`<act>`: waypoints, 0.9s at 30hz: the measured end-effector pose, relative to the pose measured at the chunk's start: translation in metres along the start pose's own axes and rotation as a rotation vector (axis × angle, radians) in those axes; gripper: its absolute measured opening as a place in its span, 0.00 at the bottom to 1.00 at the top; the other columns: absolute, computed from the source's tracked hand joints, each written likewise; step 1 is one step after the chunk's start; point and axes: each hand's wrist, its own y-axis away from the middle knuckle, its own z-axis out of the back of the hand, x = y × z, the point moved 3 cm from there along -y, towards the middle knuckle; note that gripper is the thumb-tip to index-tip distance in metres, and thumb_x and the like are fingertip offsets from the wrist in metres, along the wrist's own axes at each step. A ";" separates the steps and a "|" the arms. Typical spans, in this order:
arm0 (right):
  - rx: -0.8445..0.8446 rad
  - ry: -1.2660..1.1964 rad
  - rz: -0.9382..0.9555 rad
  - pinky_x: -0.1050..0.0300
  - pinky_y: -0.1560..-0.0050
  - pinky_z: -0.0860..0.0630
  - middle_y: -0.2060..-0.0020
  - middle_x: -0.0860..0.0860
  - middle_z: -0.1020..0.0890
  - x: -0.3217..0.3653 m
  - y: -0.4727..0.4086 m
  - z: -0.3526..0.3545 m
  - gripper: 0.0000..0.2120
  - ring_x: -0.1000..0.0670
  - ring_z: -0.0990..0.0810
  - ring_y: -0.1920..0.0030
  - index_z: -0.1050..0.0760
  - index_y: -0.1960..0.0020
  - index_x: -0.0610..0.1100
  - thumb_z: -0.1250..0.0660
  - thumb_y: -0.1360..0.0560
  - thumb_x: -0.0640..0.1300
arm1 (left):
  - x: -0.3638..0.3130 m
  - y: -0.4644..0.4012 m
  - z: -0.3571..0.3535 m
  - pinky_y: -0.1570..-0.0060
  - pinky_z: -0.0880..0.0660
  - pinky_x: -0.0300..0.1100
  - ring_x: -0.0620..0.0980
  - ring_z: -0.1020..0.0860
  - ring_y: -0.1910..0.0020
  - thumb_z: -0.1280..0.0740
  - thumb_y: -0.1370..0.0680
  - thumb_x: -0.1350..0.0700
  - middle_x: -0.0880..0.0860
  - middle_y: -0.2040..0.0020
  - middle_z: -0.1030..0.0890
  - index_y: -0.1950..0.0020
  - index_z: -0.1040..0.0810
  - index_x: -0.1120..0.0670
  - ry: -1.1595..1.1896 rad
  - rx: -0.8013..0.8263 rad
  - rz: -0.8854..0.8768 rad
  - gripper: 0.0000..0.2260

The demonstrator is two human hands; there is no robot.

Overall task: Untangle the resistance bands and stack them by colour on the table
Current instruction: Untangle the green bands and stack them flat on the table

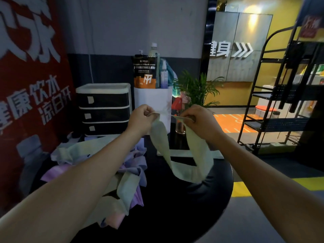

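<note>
Green band, a hanging U between left hand and right hand

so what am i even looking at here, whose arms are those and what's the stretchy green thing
There is no machine here. The one picture comes from a camera worn on a person's head, looking forward and down, so the two bare arms are the wearer's own. The left hand and the right hand each pinch one end of a pale green resistance band, lifted so it hangs in a loop whose bottom reaches the round black table. On the table's left side lies a tangled pile of bands in pale green, purple and pink, not yet sorted. Behind stand a small drawer unit and a white bag holding bottles and a pouch.
</note>
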 end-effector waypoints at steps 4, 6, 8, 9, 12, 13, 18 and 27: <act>0.009 -0.041 -0.004 0.74 0.61 0.35 0.58 0.52 0.26 0.002 -0.005 -0.008 0.10 0.53 0.28 0.60 0.21 0.52 0.39 0.34 0.30 0.31 | -0.002 0.000 0.003 0.56 0.23 0.50 0.56 0.23 0.56 0.34 0.23 0.55 0.58 0.54 0.23 0.59 0.28 0.49 0.199 0.051 0.163 0.06; 0.071 -0.103 0.004 0.64 0.61 0.32 0.60 0.51 0.25 0.004 -0.003 -0.016 0.10 0.53 0.28 0.63 0.21 0.52 0.40 0.33 0.31 0.31 | -0.004 0.002 0.002 0.63 0.25 0.43 0.54 0.24 0.57 0.34 0.23 0.56 0.57 0.53 0.24 0.57 0.27 0.49 0.258 0.057 0.196 0.04; 0.128 -0.144 -0.005 0.63 0.63 0.33 0.60 0.52 0.25 0.006 -0.002 -0.022 0.09 0.56 0.28 0.65 0.22 0.51 0.42 0.29 0.30 0.35 | -0.006 0.003 0.002 0.69 0.28 0.38 0.50 0.26 0.62 0.35 0.22 0.58 0.54 0.55 0.26 0.56 0.27 0.49 0.318 0.048 0.209 0.05; 0.134 -0.176 -0.016 0.64 0.63 0.33 0.59 0.53 0.25 0.005 -0.003 -0.025 0.10 0.57 0.28 0.65 0.24 0.51 0.44 0.27 0.30 0.39 | -0.008 0.003 0.003 0.69 0.28 0.37 0.48 0.26 0.64 0.35 0.22 0.60 0.53 0.57 0.26 0.56 0.27 0.50 0.352 0.048 0.210 0.05; 0.072 -0.330 -0.066 0.66 0.63 0.29 0.55 0.52 0.24 0.008 -0.008 -0.029 0.17 0.56 0.25 0.63 0.28 0.47 0.47 0.26 0.32 0.48 | -0.017 0.003 0.003 0.67 0.23 0.34 0.47 0.23 0.63 0.35 0.24 0.65 0.54 0.59 0.24 0.56 0.25 0.54 0.436 0.076 0.194 0.06; 0.058 -0.386 -0.071 0.64 0.63 0.26 0.53 0.51 0.24 0.010 -0.011 -0.030 0.19 0.55 0.23 0.62 0.28 0.44 0.48 0.26 0.32 0.47 | -0.021 0.004 0.002 0.65 0.22 0.33 0.47 0.23 0.62 0.35 0.24 0.66 0.54 0.59 0.24 0.56 0.25 0.55 0.438 0.089 0.184 0.06; 0.068 -0.462 -0.042 0.72 0.63 0.28 0.52 0.51 0.25 0.020 -0.015 -0.031 0.14 0.58 0.24 0.61 0.26 0.41 0.44 0.31 0.26 0.40 | -0.034 0.009 -0.001 0.50 0.23 0.37 0.48 0.22 0.56 0.37 0.25 0.69 0.55 0.56 0.21 0.53 0.23 0.55 0.430 0.226 0.108 0.09; 0.229 -0.808 -0.093 0.63 0.52 0.25 0.56 0.56 0.20 0.024 -0.001 -0.031 0.12 0.57 0.22 0.55 0.22 0.48 0.50 0.35 0.25 0.35 | -0.031 0.003 0.003 0.61 0.31 0.35 0.44 0.29 0.64 0.27 0.29 0.58 0.49 0.62 0.27 0.62 0.25 0.50 -0.048 0.146 -0.205 0.07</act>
